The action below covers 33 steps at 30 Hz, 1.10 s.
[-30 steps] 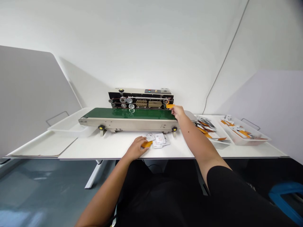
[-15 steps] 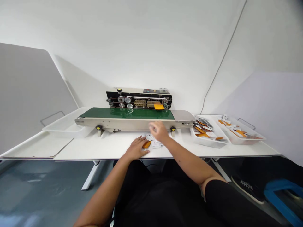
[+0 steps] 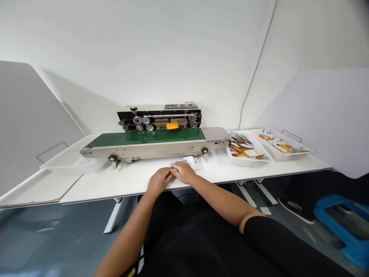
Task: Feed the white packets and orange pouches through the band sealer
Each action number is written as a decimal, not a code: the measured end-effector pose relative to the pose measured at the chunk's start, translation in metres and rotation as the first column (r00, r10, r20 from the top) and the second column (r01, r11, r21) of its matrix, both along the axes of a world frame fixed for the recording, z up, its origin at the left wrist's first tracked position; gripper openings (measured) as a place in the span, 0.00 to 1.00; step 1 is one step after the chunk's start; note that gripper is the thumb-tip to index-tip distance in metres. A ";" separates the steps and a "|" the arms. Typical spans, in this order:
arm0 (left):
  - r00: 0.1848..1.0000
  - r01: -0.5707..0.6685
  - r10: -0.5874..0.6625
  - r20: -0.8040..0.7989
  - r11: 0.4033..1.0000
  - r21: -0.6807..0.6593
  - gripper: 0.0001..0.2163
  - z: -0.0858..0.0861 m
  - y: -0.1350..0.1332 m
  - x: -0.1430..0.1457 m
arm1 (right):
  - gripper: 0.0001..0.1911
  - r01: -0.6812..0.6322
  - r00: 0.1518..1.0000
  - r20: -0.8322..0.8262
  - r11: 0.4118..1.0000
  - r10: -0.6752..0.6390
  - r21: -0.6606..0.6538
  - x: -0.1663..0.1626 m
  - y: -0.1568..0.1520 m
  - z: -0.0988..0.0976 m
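In front of the band sealer (image 3: 158, 123), left hand (image 3: 159, 181) and right hand (image 3: 183, 172) meet over white sachets (image 3: 192, 163)

On the white tabletop (image 3: 86, 188), just in front of the sealer's conveyor, the two hands lie close together, the fingers of the right hand touching the left hand. A sliver of orange packet (image 3: 172, 173) shows between them, mostly hidden under the fingers. Neither hand is spread open, but I cannot tell whether either one is gripping the packet. The white sachets sit just beyond the right hand, partly covered by it, near the sealer's front foot.

Above them, the sealer's green conveyor belt (image 3: 144, 137) runs along the tabletop, and an orange-tabbed sachet (image 3: 172, 125) sits at the black sealing head along the belt's rear edge. To the right, a white tray (image 3: 245, 162) holds a heap of sachets with orange ends, and a second white tray (image 3: 288, 156) just beside it holds more. At the far left, a translucent tray (image 3: 67, 166) sits near the conveyor's end. Below the tabletop, a white card (image 3: 265, 210) and a black shoe (image 3: 295, 209) lie on the floor, near a blue step frame (image 3: 340, 227).
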<state>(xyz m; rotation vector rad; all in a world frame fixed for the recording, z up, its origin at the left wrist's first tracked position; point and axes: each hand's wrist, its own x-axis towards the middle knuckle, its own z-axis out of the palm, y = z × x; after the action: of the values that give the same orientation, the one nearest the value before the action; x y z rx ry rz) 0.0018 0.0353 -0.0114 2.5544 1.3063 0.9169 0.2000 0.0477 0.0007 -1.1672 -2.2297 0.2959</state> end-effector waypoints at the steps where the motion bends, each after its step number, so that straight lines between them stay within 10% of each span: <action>1: 1.000 -0.016 0.016 -0.004 1.000 0.010 0.14 0.000 -0.001 0.000 | 0.18 0.011 1.000 -0.010 1.000 -0.011 -0.007 0.000 0.000 -0.001; 16: 0.923 -0.319 0.259 0.285 0.929 0.189 0.11 0.003 0.004 -0.009 | 0.29 0.049 0.998 -0.035 0.999 -0.048 0.005 0.002 0.003 -0.004; 26: 0.882 -0.146 0.090 0.462 0.985 0.087 0.11 0.008 -0.004 -0.011 | 0.35 0.005 0.989 -0.145 1.000 -0.001 0.022 0.004 0.000 -0.005; 33: 0.854 0.125 -0.025 0.520 0.980 -0.158 0.13 0.006 -0.007 -0.015 | 0.16 -0.054 0.962 -0.262 0.996 0.073 0.077 0.009 -0.008 0.001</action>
<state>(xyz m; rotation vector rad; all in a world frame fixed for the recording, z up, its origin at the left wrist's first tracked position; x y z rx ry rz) -0.0127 0.0284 -0.0058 1.9966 1.0588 1.2805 0.2089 0.0393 0.0021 -0.9597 -2.0283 0.3747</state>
